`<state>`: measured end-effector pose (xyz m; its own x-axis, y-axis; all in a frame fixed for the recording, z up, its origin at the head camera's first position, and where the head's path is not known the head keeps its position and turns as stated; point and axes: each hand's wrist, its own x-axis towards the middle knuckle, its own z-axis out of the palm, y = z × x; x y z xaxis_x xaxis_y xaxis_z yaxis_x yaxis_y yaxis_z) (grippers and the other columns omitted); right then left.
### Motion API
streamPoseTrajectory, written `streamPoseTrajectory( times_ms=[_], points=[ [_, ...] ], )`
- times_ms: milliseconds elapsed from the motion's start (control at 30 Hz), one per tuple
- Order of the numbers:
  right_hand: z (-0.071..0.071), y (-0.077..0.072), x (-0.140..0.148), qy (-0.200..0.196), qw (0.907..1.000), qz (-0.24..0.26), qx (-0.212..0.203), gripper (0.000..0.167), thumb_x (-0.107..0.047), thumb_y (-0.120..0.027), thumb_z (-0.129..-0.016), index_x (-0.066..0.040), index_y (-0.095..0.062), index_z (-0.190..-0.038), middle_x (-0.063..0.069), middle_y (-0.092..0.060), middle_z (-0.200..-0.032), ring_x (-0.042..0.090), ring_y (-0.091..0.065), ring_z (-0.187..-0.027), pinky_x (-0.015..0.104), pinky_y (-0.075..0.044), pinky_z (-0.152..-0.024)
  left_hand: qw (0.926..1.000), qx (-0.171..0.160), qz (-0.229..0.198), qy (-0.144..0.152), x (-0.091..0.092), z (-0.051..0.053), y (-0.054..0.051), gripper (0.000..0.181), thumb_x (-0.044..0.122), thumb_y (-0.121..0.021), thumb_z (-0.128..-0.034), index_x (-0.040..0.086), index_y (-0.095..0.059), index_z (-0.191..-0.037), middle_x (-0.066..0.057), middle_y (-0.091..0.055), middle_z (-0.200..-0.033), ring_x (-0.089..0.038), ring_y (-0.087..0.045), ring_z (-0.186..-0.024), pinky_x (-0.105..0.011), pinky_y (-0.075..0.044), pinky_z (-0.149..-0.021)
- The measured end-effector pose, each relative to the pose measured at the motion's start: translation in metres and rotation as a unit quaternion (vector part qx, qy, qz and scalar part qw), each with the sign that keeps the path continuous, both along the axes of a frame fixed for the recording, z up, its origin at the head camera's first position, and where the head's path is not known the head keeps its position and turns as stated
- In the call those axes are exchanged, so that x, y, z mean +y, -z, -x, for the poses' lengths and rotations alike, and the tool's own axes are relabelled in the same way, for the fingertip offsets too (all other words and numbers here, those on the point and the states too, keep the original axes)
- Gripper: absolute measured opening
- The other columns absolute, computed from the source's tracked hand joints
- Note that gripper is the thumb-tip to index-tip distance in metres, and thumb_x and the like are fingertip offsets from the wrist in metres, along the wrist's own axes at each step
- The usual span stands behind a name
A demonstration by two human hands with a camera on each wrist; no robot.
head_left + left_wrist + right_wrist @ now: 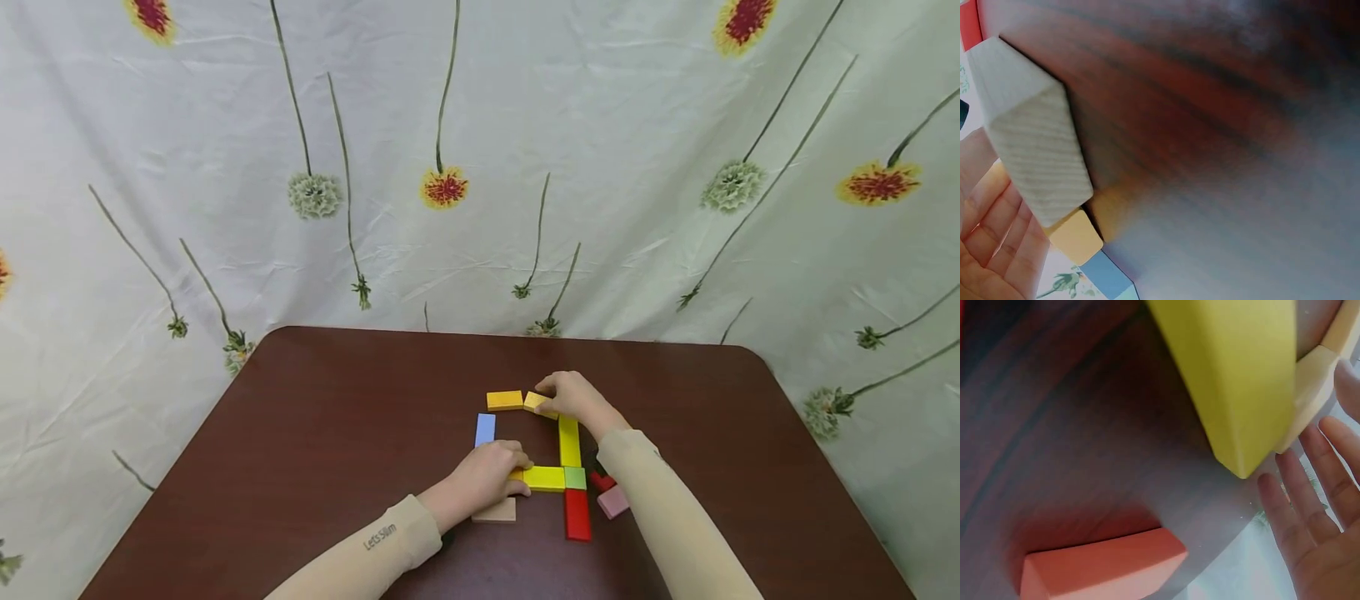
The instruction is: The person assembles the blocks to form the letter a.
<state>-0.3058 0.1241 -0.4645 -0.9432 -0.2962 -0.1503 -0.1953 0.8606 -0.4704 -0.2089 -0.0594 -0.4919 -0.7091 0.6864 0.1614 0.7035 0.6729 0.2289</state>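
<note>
While the right hand [576,400] pinches a pale yellow-orange, oblong wooden block [533,401] in its fingers on the dark brown counter [337,417], the left hand [487,475] grips an orange wooden block [516,475] closer in. Both probably handle light and stiff — best held by opposite sides. Just beside the first, a bright yellow wooden bar [569,442] limits finger room.

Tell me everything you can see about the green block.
The green block is small and pale, its top nearly square, smooth like painted wood. It lies flat on the table. It appears to touch a yellow block on its left, another yellow block on its far side and a red block on its near side. Neither the left hand nor the right hand touches it.
</note>
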Motion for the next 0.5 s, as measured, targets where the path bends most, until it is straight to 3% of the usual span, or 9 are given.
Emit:
streamPoseTrajectory(
  times_ms=[500],
  points=[
    [-0.0027,0.0088,-0.0054,0.008,0.9998,-0.012,0.015,0.036,-0.015,-0.077,-0.084,-0.009,-0.072,-0.12,0.01,-0.069,-0.122,0.027,-0.062,-0.111,0.041,-0.051,-0.098,1.0,-0.007,-0.006,0.002,-0.0017,-0.0002,-0.003,0.028,0.031,-0.081,-0.0812,0.01,-0.078,-0.101,0.003,-0.07,-0.092,-0.01,-0.065,-0.084,-0.021,-0.054,-0.075]
  ],
)
